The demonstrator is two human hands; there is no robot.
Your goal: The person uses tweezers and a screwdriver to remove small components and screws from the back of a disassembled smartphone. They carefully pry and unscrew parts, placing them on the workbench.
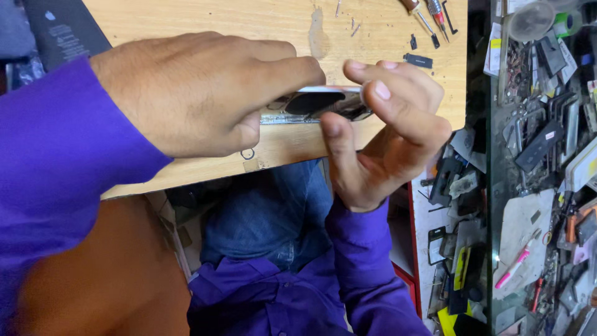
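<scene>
A silver-edged phone (314, 104) with its inner parts showing is held edge-on just above the wooden worktop (217, 18). My left hand (199, 93) comes in from the left in a purple sleeve and grips the phone's left end, fingers curled over it. My right hand (382, 134) rises from below, thumb under the phone's right end and fingertips on its upper edge. Both hands hold the same phone near the worktop's front edge.
Small screwdrivers (426, 15) and loose black parts (418, 60) lie at the worktop's far right. A black box (65, 31) sits at the top left. On the right, glass shelves (541, 155) hold several phone parts and a pink pen (513, 267). My jeans-clad knee (273, 211) is below.
</scene>
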